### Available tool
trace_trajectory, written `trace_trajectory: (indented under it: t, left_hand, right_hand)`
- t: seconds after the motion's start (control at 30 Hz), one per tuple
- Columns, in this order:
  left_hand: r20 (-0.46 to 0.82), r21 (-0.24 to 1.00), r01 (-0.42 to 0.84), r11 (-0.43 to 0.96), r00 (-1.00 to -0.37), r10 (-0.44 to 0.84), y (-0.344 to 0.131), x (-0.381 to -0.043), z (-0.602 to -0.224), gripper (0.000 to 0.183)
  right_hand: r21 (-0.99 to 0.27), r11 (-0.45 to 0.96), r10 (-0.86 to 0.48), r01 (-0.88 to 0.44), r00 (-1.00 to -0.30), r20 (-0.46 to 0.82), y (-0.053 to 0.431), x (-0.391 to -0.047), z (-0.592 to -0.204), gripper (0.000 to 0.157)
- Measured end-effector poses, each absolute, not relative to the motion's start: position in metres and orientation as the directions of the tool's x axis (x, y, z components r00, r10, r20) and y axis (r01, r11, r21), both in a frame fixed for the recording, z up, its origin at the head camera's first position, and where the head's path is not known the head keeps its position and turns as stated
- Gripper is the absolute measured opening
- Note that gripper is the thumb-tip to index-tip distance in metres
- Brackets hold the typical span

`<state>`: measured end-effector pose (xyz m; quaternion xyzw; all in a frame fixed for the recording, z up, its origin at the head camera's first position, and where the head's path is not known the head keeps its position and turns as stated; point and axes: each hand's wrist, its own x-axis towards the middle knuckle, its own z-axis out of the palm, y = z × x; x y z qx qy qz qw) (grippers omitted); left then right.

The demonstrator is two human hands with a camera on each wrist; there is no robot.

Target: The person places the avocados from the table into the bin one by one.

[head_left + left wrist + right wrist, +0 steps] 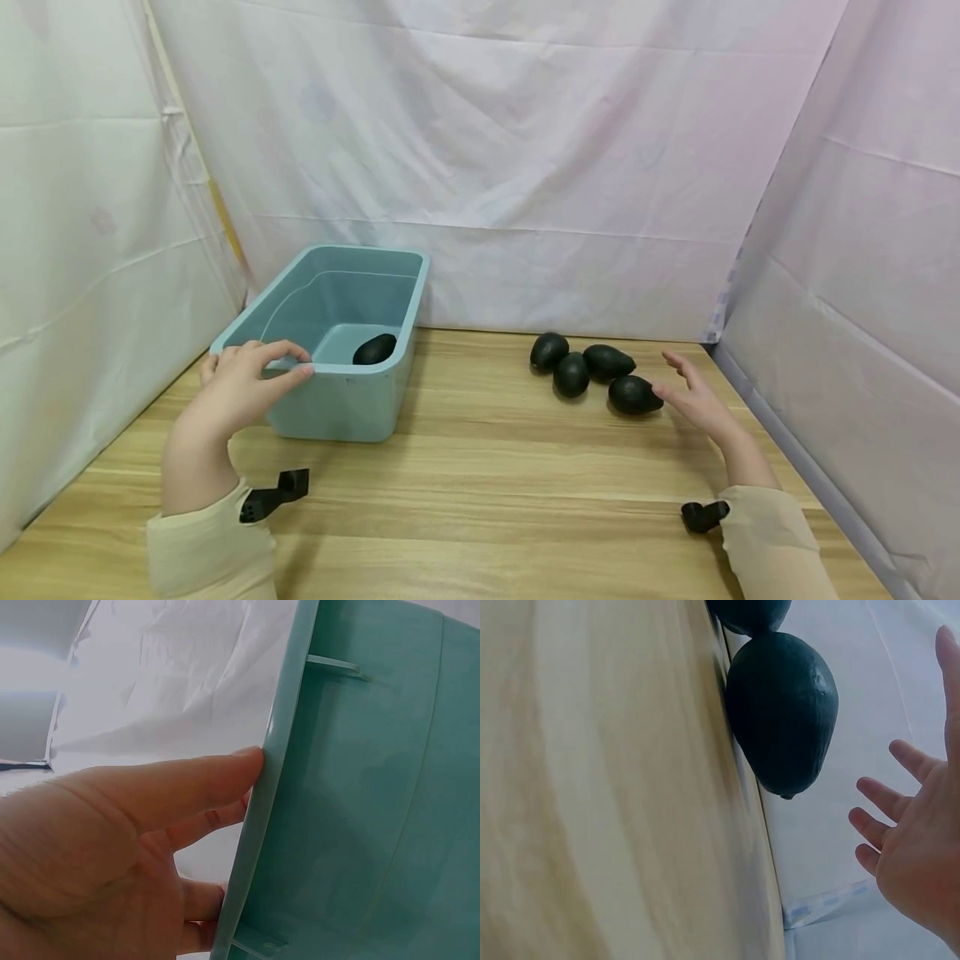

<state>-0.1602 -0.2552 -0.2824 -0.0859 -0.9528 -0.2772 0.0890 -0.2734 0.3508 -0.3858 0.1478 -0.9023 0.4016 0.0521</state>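
My left hand (pixel 234 385) grips the near rim of a blue-green plastic bin (pixel 330 412) at the left. In the left wrist view the thumb (pixel 225 776) presses the rim's outer face. One dark avocado (pixel 375 349) lies inside the bin, at its near right. Towards the right, several dark avocados rest in a loose cluster on the table, the nearest avocado (pixel 630 395) being just left of my right hand (pixel 701 404). That hand is held spread and empty, its thumb overlapping the avocado's tip in the head view. The right wrist view shows a gap between the fingers and this avocado (pixel 784 712).
The wooden table (pixel 465 500) is bounded by a white cloth backdrop (pixel 487 167) behind and cloth walls on both sides. Three more avocados, among them a rear-left avocado (pixel 549 352), sit against each other behind the nearest. Black camera mounts sit on both wrists.
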Motion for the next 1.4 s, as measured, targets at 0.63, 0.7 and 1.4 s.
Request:
trace_trajectory:
  t: [0.63,0.7,1.4]
  left_hand:
    - [0.208,0.491,0.206,0.846,-0.971,0.116,-0.258,-0.161,-0.282,0.032]
    - [0.206,0.491,0.202,0.848,-0.972,0.113,-0.259,-0.16,-0.281,0.032]
    - [0.184,0.492,0.202,0.847,-0.975,0.126,-0.258,-0.164,-0.281,0.032]
  right_hand:
    - [-0.719,0.657,-0.246,-0.227,-0.966,0.081,0.364,-0.279,-0.403,0.075]
    - [-0.73,0.644,-0.253,-0.228,-0.964,0.078,0.365,-0.282,-0.405,0.074]
    - [-0.856,0.467,-0.303,-0.223,-0.949,0.082,0.367,-0.292,-0.426,0.067]
